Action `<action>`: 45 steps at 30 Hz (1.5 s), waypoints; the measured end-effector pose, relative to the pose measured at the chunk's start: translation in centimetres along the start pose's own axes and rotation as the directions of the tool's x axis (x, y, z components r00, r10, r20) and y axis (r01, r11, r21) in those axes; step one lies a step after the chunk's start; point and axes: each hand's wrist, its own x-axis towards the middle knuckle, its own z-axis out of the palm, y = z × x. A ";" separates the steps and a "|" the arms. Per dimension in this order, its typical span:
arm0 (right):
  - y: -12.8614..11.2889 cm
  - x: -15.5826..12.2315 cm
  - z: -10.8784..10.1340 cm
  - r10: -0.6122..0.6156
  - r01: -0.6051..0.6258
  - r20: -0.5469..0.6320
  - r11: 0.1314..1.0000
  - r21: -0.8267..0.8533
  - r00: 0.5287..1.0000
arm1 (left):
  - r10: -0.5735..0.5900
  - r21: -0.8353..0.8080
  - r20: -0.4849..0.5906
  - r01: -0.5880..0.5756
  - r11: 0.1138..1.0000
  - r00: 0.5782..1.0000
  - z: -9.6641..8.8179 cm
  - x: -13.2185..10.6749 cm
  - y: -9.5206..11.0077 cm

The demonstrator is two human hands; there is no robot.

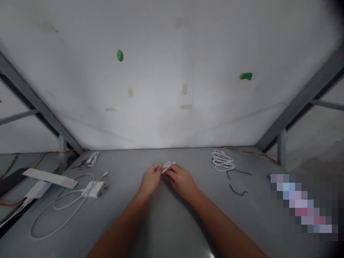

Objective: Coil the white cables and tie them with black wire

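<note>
A bundled white cable [168, 166] is held between both hands above the middle of the grey table. My left hand [152, 179] pinches its left end, where a short dark twist tie [162, 163] sticks up. Around the right end, the fingers of my right hand [182, 181] are closed. Part of the bundle is hidden behind the fingers. To the right lies a loosely coiled white cable [222, 160], with two black twist ties [238, 192] near it.
At left are a small white cable bundle [93, 159], a white charger [94, 189] with a looped cord, and a white strip [50, 178]. A pixelated object [301, 204] lies at right. A white wall [161, 125] and metal frame posts [282, 143] border the grey table [166, 229].
</note>
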 end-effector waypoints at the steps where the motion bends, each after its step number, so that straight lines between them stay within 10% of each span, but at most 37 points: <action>1: -0.1 0.0 0.0 -0.006 0.006 0.008 1.000 -0.016 1.000 | -0.021 -0.025 0.008 0.021 0.999 1.000 0.0 0.0 0.0; 8: -0.5 0.1 0.4 0.003 -0.003 -0.006 1.000 -0.012 1.000 | -0.056 0.003 0.003 0.056 0.998 0.998 -0.2 0.0 0.3; 18: -0.8 -0.1 -0.5 0.033 -0.033 -0.006 0.996 0.088 0.999 | 0.336 0.507 -0.021 -0.279 0.816 0.942 0.4 -1.1 1.3; 27: 0.1 -0.2 -0.3 0.048 -0.033 -0.101 0.989 0.142 0.994 | 0.342 0.710 0.243 -0.407 0.575 0.908 0.7 -1.9 2.2; 39: 0.2 -0.4 0.9 0.143 -0.138 -0.129 0.989 0.043 0.981 | 0.401 0.569 0.099 -0.382 0.728 0.911 1.2 -2.3 2.2; 45: 0.4 -0.1 0.5 0.181 -0.140 -0.212 0.971 0.196 0.960 | 0.027 -0.061 0.024 -0.025 0.998 0.999 1.0 -1.5 2.2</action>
